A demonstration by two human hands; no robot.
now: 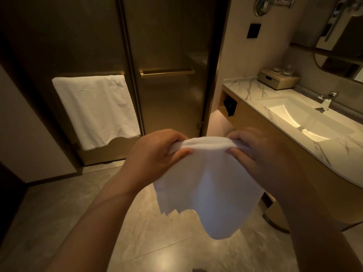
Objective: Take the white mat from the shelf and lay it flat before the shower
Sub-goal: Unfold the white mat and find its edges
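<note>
Plain white mat (208,185), no print. White towel (94,110) too. Smoky brown glass on shower doors (169,46) w/ brass-gold frames. Marble surface (245,89): white w/ grey veins; white basin (284,112). Light tan cabinet (255,122) + box (279,80). Beige-grey floor (157,242) tiles, faint veining. Black wall plate (253,30).

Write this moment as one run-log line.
mat: hangs above floor, not laid | left hand: grips its top edge | right hand: grips its top edge

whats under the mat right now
Only bare floor tiles lie below the mat, which hangs in the air from the left hand and right hand. The floor patch right behind it is covered.
</note>
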